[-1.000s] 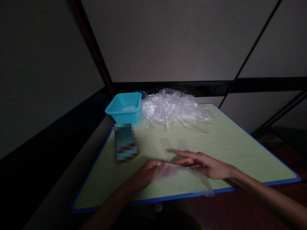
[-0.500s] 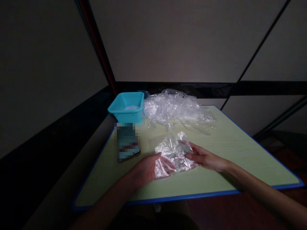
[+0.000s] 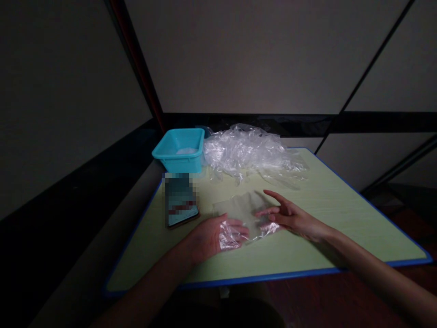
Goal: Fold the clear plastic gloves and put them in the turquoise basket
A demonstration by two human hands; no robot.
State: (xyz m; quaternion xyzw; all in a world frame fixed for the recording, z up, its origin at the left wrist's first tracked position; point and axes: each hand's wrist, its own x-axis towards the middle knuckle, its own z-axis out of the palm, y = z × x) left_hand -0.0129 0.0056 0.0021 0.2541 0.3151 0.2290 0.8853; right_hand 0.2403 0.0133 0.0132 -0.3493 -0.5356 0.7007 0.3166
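Note:
A clear plastic bag (image 3: 251,207) lies spread low over the near middle of the table, its front edge crinkled and shiny. My left hand (image 3: 211,234) holds the bag's left side, palm up. Its fingers reach under the film and show through it, and the thumb is along the edge. At the right side, my right hand (image 3: 290,218) has the bag between its thumb and lower fingers. The index finger is lifted off and points away. Where the right fingertips meet the film is partly blurred.
A heap of crumpled clear plastic bags (image 3: 246,148) covers the back of the table (image 3: 341,218). Left of it stands a turquoise plastic basket (image 3: 184,164) with something white inside. A phone (image 3: 182,205) with a blurred-out screen lies at the left. Walls rise behind.
The bag has gone from bunched and crinkled to flatter and more spread out. My right index finger has lifted, and the left fingers have straightened under the film.

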